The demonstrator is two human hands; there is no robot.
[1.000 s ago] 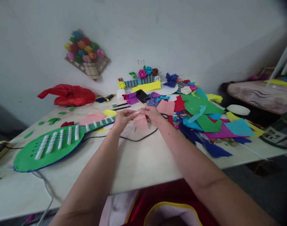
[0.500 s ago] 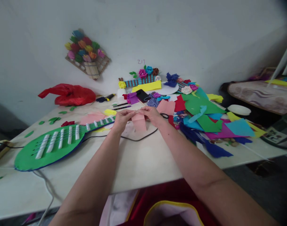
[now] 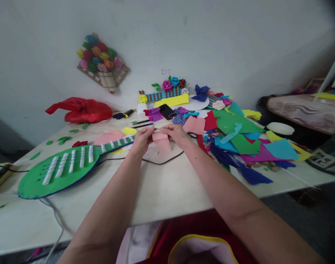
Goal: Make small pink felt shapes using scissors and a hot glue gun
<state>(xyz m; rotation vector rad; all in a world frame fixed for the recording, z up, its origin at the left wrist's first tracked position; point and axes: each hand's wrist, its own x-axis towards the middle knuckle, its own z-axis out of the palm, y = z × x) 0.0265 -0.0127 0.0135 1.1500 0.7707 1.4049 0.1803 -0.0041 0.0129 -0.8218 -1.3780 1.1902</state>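
The left hand [image 3: 143,140] and right hand [image 3: 174,132] pinch opposite ends of the upper edge of a pink paper piece [image 3: 161,143], positioned over the table [image 3: 170,190]. The edge appears rolled, though partly hidden.

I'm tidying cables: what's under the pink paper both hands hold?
Past the lower edge of the pink paper, white table and black cable show; what lies directly behind the paper is covered.

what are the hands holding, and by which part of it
Pink paper, by its upper edge: the left hand pinches near one end, the right hand near the other.
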